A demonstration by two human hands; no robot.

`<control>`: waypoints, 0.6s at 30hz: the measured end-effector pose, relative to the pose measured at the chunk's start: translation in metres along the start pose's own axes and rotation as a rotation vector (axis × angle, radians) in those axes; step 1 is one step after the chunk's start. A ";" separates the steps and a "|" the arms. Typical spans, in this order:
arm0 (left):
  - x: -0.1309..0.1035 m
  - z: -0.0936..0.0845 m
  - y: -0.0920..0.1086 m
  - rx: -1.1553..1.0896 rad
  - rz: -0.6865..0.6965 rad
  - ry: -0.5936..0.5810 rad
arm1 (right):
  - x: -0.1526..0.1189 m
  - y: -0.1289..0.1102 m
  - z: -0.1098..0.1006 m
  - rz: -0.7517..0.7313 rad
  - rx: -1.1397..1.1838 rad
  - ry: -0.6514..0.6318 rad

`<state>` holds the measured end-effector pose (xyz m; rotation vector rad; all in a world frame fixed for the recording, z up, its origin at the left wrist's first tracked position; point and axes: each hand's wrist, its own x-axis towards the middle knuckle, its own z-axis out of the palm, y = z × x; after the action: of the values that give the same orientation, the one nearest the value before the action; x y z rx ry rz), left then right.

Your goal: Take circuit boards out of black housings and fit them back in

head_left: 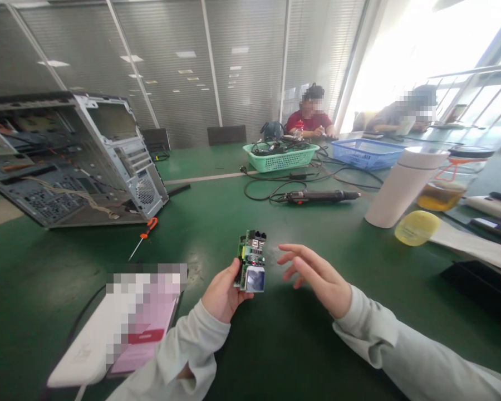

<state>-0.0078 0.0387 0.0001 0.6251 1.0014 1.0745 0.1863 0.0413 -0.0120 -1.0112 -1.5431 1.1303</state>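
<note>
Our left grip [222, 293] holds the board [255, 260], right of the case [145, 192]; our right grip [320, 277] is open, empty. We judge the board light, stiff and fragile, best held by its 2 long edges.

My left: computer case [73, 161], screwdriver [143, 237] before it
Behind: basket [281, 157]
My right: bottle [394, 192]
</note>
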 end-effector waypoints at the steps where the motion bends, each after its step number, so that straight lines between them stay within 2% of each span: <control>1: -0.001 0.000 -0.001 0.041 0.026 -0.009 | 0.003 0.005 -0.002 0.092 0.116 -0.003; 4: -0.008 0.001 -0.002 0.197 0.093 -0.047 | 0.010 0.007 -0.008 0.287 0.316 -0.039; 6: -0.016 0.002 -0.001 0.326 0.158 -0.068 | 0.010 0.002 -0.008 0.382 0.360 -0.129; 7: -0.019 0.003 -0.001 0.421 0.218 -0.081 | 0.009 -0.001 -0.008 0.417 0.369 -0.179; 8: -0.022 0.003 -0.001 0.609 0.352 -0.097 | 0.007 -0.004 -0.006 0.439 0.365 -0.227; 11: -0.026 0.003 -0.005 0.920 0.559 -0.118 | -0.001 -0.008 -0.001 0.332 0.244 -0.269; 14: -0.026 0.001 -0.008 0.958 0.584 -0.105 | -0.009 -0.009 0.003 0.137 0.024 -0.277; 18: -0.026 0.000 -0.005 0.923 0.644 -0.031 | -0.012 -0.012 0.001 -0.018 -0.273 -0.239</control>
<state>-0.0095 0.0131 0.0053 1.7982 1.2967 1.1004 0.1869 0.0265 -0.0034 -1.0677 -1.9339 1.0773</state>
